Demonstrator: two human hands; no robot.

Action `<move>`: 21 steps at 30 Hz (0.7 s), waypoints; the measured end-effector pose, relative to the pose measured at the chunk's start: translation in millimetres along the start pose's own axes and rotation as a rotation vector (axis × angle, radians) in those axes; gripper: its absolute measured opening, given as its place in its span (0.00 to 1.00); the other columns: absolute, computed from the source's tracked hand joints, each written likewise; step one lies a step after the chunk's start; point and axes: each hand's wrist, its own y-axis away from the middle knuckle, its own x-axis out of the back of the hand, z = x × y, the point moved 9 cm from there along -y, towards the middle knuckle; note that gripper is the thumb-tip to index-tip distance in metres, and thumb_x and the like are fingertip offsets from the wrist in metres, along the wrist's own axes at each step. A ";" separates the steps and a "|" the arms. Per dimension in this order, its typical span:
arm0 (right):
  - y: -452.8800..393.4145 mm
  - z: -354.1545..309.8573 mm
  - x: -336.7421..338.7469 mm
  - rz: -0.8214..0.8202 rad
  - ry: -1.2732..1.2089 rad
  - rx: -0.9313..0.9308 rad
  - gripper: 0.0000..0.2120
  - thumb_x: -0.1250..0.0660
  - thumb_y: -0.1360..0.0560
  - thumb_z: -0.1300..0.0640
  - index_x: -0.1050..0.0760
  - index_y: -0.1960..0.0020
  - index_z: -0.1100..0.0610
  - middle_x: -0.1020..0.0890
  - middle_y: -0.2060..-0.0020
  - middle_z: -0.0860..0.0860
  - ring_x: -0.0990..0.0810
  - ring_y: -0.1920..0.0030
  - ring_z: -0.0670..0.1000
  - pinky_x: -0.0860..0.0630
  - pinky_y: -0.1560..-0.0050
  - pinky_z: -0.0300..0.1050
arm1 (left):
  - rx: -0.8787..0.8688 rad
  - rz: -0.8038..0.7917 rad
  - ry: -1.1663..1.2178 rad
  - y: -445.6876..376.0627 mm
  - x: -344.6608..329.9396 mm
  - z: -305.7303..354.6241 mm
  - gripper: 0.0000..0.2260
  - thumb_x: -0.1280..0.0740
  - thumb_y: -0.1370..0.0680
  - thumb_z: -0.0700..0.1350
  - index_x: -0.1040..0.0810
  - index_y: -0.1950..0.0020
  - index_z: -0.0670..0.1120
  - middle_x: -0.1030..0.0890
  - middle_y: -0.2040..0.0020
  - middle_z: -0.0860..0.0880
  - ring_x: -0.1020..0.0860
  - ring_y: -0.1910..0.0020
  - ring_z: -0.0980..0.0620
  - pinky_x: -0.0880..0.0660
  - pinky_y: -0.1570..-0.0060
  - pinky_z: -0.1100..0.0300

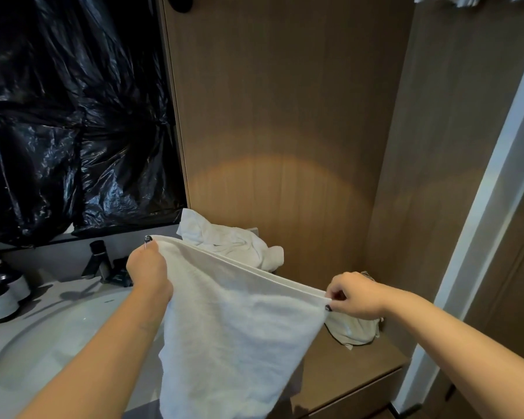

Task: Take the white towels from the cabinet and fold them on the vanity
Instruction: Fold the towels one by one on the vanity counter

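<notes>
A bathroom: a round sink (43, 337) set in a vanity (345, 364), toiletry bottles (0, 297) (dark ones) beside it.

Lower end of held white towel (233, 334) cut off by bottom edge; length not readable. Left hand (147, 272) fingertips buried in towel corner, only one dark nail showing. Both forearms run out of frame at bottom. Crumpled towel heap (224, 243) partly screened by held towel's top hem. Second cloth (354, 328) behind right hand (350, 294), mostly covered; shape unclear. Sink basin (43, 343) half hidden by left arm and towel. Bottles (3, 293) clipped at left edge, labels too small to read. Faucet (99, 258) dark, detail lost. White fabric (466, 0) cropped at top edge.
</notes>
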 end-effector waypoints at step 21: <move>-21.9 10.9 20.1 0.572 -0.325 -0.183 0.05 0.30 0.26 0.60 0.19 0.61 0.53 0.19 0.64 0.46 0.23 0.61 0.45 0.32 0.66 0.38 | -0.696 -0.214 -0.787 1.9 57.5 21.2 0.04 0.36 0.18 0.50 0.25 0.52 0.52 0.21 0.59 0.54 0.24 0.60 0.57 0.31 0.64 0.62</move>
